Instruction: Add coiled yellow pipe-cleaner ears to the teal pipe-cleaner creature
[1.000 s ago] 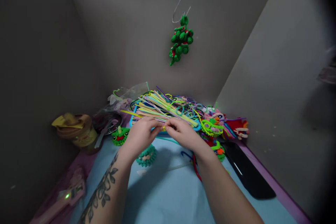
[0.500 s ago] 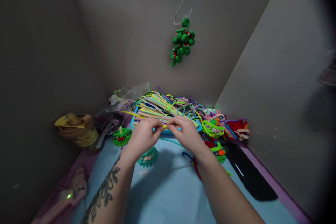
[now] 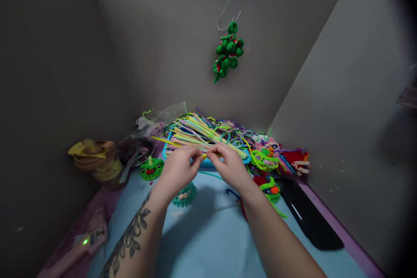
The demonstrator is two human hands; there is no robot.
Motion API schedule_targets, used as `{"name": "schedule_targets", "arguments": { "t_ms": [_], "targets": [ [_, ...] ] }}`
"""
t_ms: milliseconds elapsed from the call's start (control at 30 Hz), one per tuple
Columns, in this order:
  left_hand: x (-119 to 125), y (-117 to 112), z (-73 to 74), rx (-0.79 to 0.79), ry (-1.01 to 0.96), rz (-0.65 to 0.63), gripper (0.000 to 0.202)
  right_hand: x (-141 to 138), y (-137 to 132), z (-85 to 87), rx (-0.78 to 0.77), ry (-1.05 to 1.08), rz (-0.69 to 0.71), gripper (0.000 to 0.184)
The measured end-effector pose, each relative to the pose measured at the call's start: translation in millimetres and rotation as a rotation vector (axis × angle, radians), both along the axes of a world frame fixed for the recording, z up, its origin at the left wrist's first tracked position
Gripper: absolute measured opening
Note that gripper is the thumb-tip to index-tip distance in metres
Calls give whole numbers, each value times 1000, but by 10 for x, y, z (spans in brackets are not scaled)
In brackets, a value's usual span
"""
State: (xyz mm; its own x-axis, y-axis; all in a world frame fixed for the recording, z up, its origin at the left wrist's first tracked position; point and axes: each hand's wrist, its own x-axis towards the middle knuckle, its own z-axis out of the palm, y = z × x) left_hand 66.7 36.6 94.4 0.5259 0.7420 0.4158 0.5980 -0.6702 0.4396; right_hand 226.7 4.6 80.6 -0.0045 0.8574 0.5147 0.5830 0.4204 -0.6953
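Observation:
My left hand (image 3: 178,167) and my right hand (image 3: 229,164) meet fingertip to fingertip over the near edge of a blue tray (image 3: 208,163). Both pinch one short yellow pipe cleaner (image 3: 204,156) between them. Behind the fingers lies a heap of pastel pipe cleaners (image 3: 198,132) on that tray. A teal round pipe-cleaner piece (image 3: 184,195) rests on the light blue mat (image 3: 208,243) under my left wrist.
A green frog-like figure (image 3: 151,168) sits left of my hands, a tan lidded cup (image 3: 94,160) further left. Colourful finished figures (image 3: 280,158) are piled at the right, beside a black flat object (image 3: 306,215). A green cluster (image 3: 228,50) hangs on the back partition. A pink device (image 3: 83,241) lies near left.
Both hands stay together on the yellow pipe cleaner; the fingers have shifted slightly. The view has drifted a little.

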Motion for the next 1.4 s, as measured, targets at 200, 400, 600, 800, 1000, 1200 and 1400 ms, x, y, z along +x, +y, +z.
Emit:
{"name": "schedule_targets", "arguments": {
  "t_ms": [200,400,600,800,1000,1200,1400],
  "targets": [
    [23,-17,21,22,-66,-8,17,-27,15,-14,3,108,-41,11],
    [4,-36,60,30,-27,-11,16,-16,10,12,-33,174,-6,11],
    [13,-55,44,30,-104,8,13,-69,3,-33,-7,228,-40,12],
    [126,-72,-19,-18,-304,44,12,-198,32,-102,6,640,-38,14],
    [251,-167,-48,11,-435,73,13,-305,71,-121,-87,1131,70,30],
    [340,-255,-130,24,-565,124,12,-406,34,-138,-96,1250,107,28],
    [395,-213,-183,-171,-633,73,9,-260,64,-109,-80,1097,98,21]
  ]
}}
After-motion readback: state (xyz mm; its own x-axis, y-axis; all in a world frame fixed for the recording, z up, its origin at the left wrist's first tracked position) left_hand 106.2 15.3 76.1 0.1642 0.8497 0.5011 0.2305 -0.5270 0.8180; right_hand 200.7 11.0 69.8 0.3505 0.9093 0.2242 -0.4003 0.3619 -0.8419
